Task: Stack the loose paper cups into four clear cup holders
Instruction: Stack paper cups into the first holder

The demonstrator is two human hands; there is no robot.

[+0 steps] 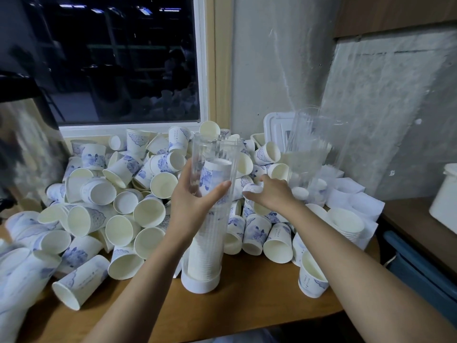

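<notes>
Fingers and thumb of my left hand (190, 201) curl round the clear cup holder (217, 154), which stands upright at centre frame, partly filled with a nested stack (206, 246). My right hand (272, 194) curls over a loose paper cup (252, 188) in the heap (123, 194), just right of the holder. I judge these cups feather-light and easily crushed, so I'd grip gently near the stiffer rim or base. The holder looks rigid but slick.

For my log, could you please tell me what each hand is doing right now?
Left hand: grips tall clear plastic cup holder.
Right hand: grips white-and-blue paper cup.
</notes>
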